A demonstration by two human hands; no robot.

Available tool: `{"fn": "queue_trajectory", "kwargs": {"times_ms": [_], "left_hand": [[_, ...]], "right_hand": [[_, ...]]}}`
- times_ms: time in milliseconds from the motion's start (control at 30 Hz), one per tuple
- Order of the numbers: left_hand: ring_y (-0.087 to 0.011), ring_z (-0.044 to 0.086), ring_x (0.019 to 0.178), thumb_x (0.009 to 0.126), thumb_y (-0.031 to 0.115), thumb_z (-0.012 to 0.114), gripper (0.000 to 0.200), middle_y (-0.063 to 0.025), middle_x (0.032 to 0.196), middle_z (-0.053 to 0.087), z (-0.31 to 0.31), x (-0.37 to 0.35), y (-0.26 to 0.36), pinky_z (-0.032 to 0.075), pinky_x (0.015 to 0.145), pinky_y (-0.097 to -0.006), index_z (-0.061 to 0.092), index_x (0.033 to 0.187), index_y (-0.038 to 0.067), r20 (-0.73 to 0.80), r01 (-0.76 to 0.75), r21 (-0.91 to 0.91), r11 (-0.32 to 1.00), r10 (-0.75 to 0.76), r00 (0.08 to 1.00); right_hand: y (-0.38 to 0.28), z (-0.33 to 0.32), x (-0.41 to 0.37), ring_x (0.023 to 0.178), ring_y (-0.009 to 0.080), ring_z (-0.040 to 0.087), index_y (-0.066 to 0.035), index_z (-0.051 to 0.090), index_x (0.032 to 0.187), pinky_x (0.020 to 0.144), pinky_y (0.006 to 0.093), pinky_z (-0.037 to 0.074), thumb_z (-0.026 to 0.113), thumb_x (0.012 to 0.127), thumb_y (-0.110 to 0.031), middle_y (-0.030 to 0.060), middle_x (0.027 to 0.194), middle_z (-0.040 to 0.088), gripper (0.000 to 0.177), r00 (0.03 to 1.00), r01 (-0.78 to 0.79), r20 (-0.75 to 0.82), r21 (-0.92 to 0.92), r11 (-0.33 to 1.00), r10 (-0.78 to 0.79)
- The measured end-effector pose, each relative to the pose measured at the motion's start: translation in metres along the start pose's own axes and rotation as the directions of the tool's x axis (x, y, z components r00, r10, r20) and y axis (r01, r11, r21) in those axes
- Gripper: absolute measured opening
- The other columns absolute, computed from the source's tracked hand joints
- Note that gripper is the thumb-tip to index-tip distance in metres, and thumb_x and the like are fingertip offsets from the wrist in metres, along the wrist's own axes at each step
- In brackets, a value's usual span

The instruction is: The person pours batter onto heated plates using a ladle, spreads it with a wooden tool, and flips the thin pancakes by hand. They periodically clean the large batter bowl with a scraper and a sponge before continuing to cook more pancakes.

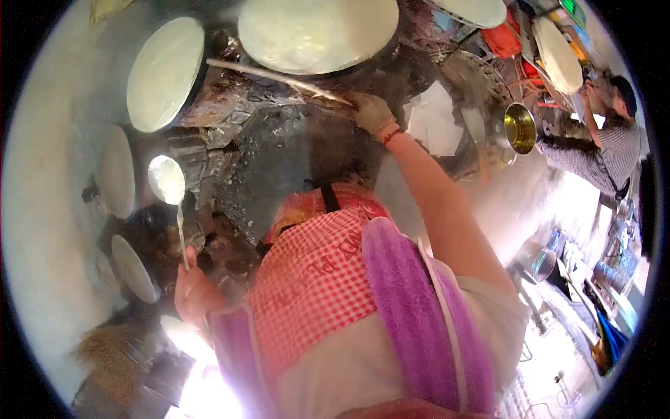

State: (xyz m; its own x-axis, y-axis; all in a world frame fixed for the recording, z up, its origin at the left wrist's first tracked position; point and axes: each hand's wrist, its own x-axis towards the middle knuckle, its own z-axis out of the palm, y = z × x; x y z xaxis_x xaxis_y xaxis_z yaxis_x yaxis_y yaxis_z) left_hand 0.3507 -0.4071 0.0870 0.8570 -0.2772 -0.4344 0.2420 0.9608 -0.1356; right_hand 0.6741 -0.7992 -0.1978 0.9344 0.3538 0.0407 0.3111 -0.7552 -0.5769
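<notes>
My left hand (195,290) is closed round the handle of a ladle (167,179), whose bowl looks coated or filled with something white. My right hand (373,115), in a pale glove, grips one end of a long wooden stick (279,75). That stick points left, along the near edge of a large round griddle (317,35) covered with a pale, smooth layer. To its left sits another round griddle (166,75) with a similar pale layer. White sheets, perhaps paper (434,119), lie right of my gloved hand.
More round pans or discs (116,171) (135,269) stand along the left wall. Another pale round surface (471,8) is at the top right. A golden metal pot (520,128) stands near a co-worker (607,143), beside a large pale round sheet (558,56). A straw bundle (112,363) lies lower left.
</notes>
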Motion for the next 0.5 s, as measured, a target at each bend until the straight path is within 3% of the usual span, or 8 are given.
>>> {"fn": "queue_trajectory", "kwargs": {"times_ms": [33,67,133,267,300,400,467,500], "left_hand": [[-0.0201,0.061,0.077,0.094,0.057,0.043,0.063,-0.0038,0.096,0.064,-0.007,-0.008,0.003,0.05,0.07,-0.0314,0.05,0.134,0.009,0.003,0.025,0.004,1.0,-0.025,1.0],[-0.0181,0.053,0.066,0.097,0.048,0.035,0.057,-0.0037,0.087,0.056,-0.002,-0.004,-0.004,0.047,0.062,-0.0314,0.04,0.138,0.007,0.053,-0.046,-0.009,0.999,0.046,0.998],[-0.0151,0.041,0.051,0.103,0.033,0.025,0.05,-0.0035,0.073,0.044,0.011,0.006,-0.02,0.043,0.05,-0.0313,0.026,0.144,0.005,0.133,-0.156,-0.03,0.987,0.159,0.978],[-0.0131,0.036,0.044,0.105,0.027,0.023,0.048,-0.0029,0.066,0.04,0.042,0.028,-0.058,0.041,0.043,-0.0297,0.022,0.146,0.002,0.087,-0.236,-0.058,0.97,0.24,0.967],[-0.0106,0.034,0.041,0.104,0.025,0.021,0.048,-0.0021,0.067,0.039,0.04,0.028,-0.06,0.037,0.039,-0.0262,0.021,0.146,0.003,0.068,-0.245,-0.031,0.969,0.246,0.967],[-0.0092,0.036,0.041,0.104,0.026,0.022,0.048,-0.0021,0.068,0.042,0.036,0.039,-0.079,0.036,0.036,-0.0234,0.023,0.145,0.001,0.041,-0.321,-0.117,0.94,0.327,0.944],[-0.0097,0.038,0.042,0.104,0.025,0.023,0.049,-0.0026,0.068,0.042,0.027,0.037,-0.09,0.038,0.036,-0.0238,0.022,0.144,-0.003,0.137,-0.287,-0.21,0.935,0.319,0.938],[-0.01,0.039,0.043,0.104,0.025,0.024,0.049,-0.0027,0.068,0.042,0.022,0.035,-0.098,0.039,0.037,-0.0241,0.022,0.143,-0.004,0.133,-0.282,-0.279,0.918,0.328,0.935]], "right_hand": [[-0.005,-0.012,-0.004,0.096,0.0359,0.062,-0.012,0.065,0.11,0.084,0.0434,0.049,0.06,0.086,-0.032,0.0161,0.104,0.066,0.032,0.995,0.04,-0.097,0.062,0.997,-0.034],[-0.008,-0.025,-0.001,0.096,0.0359,0.062,-0.012,0.065,0.11,0.084,0.0434,0.049,0.06,0.086,-0.032,0.0161,0.104,0.066,0.032,0.995,0.052,-0.083,0.069,0.996,-0.047],[-0.015,-0.049,0.008,0.102,0.0323,0.061,-0.01,0.062,0.115,0.089,0.0406,0.049,0.064,0.08,-0.031,0.0149,0.11,0.064,0.041,0.973,-0.216,0.106,0.086,0.973,0.206],[-0.04,-0.065,0.016,0.099,0.0353,0.061,-0.009,0.063,0.114,0.087,0.0421,0.049,0.064,0.082,-0.034,0.0172,0.107,0.065,0.042,0.998,0.051,0.018,0.319,0.946,-0.06],[-0.047,-0.075,0.023,0.095,0.0363,0.063,-0.005,0.063,0.112,0.083,0.0417,0.051,0.065,0.081,-0.035,0.0217,0.1,0.065,0.043,0.966,-0.085,0.256,0.229,0.97,0.024],[-0.064,-0.086,0.02,0.086,0.0285,0.068,-0.002,0.063,0.11,0.077,0.0372,0.053,0.068,0.081,-0.036,0.019,0.091,0.068,0.046,0.99,0.0,0.13,0.357,0.934,-0.05],[-0.104,-0.122,0.013,0.064,0.0093,0.06,-0.002,0.064,0.105,0.058,0.0266,0.05,0.071,0.081,-0.034,0.004,0.077,0.066,0.041,0.898,-0.357,0.427,0.578,0.734,0.101],[-0.109,-0.122,0.014,0.058,0.0109,0.057,-0.003,0.064,0.104,0.052,0.0272,0.047,0.07,0.082,-0.037,0.0058,0.075,0.065,0.041,0.866,-0.374,0.488,0.49,0.787,0.108]]}}
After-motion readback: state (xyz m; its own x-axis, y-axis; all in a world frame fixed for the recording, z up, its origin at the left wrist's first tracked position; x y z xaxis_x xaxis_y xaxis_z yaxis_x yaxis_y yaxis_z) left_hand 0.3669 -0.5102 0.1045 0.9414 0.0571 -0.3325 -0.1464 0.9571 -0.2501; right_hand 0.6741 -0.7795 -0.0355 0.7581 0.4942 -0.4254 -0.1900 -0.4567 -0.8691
